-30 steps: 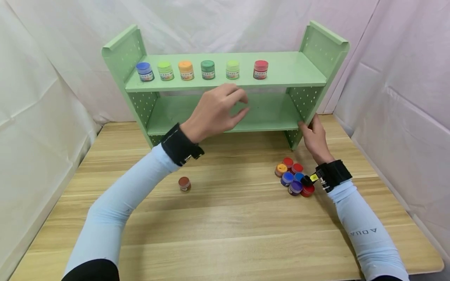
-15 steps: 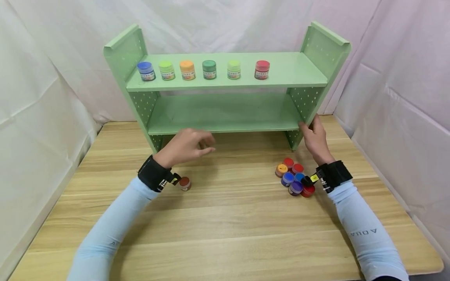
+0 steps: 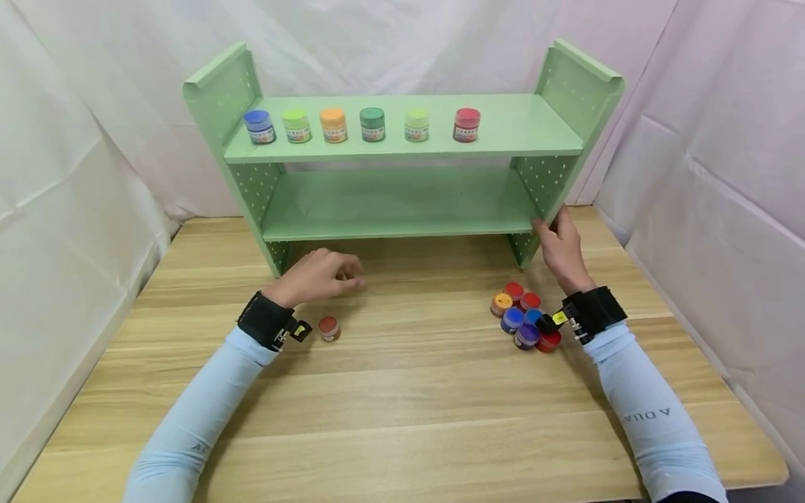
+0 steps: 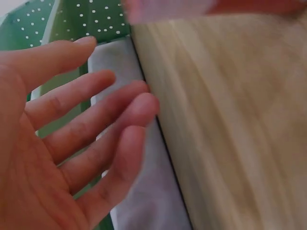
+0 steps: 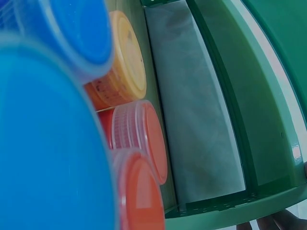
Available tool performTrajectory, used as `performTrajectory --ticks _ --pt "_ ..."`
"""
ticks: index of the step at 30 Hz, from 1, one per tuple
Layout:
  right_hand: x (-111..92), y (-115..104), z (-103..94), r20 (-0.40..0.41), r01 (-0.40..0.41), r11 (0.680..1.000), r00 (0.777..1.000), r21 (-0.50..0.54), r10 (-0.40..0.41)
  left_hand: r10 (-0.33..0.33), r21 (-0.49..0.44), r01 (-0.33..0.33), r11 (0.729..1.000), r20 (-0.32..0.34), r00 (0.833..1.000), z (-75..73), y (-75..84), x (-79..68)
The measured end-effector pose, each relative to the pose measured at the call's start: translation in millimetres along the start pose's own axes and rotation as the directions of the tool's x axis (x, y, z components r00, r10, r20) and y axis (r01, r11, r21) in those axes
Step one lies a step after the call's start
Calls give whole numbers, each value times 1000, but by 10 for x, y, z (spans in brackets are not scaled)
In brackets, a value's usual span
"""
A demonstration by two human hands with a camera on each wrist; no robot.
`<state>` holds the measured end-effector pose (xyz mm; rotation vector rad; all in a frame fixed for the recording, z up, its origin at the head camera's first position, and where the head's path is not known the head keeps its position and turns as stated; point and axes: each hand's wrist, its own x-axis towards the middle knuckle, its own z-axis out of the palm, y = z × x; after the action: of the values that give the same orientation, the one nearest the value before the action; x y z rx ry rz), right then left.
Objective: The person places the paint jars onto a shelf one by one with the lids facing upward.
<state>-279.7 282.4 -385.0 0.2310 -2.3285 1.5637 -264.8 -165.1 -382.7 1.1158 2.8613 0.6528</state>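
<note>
My left hand hovers over the table in front of the shelf's left side, holding nothing. In the left wrist view its fingers are spread and slightly bent. Just below its wrist stands a small paint jar with a reddish-brown lid. My right hand grips the right side panel of the green two-tier shelf, thumb at the front edge and other fingers mostly hidden behind it. Close to my right wrist a cluster of jars stands on the table, including an orange jar and a purple jar.
Along the upper tier stand several jars in a row, from a blue jar at the left to a red jar at the right. White cloth hangs behind and beside the wooden table.
My left hand has come down and leftward from in front of the upper tier to just above the table. My right hand stays on the side panel, and the jars have not moved.
</note>
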Motion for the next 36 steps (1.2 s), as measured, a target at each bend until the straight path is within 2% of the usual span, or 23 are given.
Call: performTrajectory --ticks 6,11,15,19,22,24,36 --pt "9 -25 5 -1 1 1000 1000 -5 -1 -15 -5 15 1000 70 997 -14 -63 -34" --pt "11 -31 -16 -2 2 1000 1000 4 -2 -5 -66 16 998 163 987 -128 -60 -60" --pt "5 -20 -28 1 4 1000 1000 18 -4 -9 -138 50 989 282 960 -209 -51 -94" --pt "-3 4 -23 -3 1 1000 1000 22 -1 -14 -205 104 973 400 916 -230 -45 -140" --pt "-5 27 -7 -9 5 1000 1000 15 -5 -17 -227 138 964 464 885 -208 -44 -169" --pt "-8 37 5 -13 7 1000 1000 9 -7 -15 -231 145 962 487 873 -189 -44 -183" --pt "11 17 -5 -5 7 1000 1000 -5 -7 -31 -206 166 964 535 844 -201 -15 -213"
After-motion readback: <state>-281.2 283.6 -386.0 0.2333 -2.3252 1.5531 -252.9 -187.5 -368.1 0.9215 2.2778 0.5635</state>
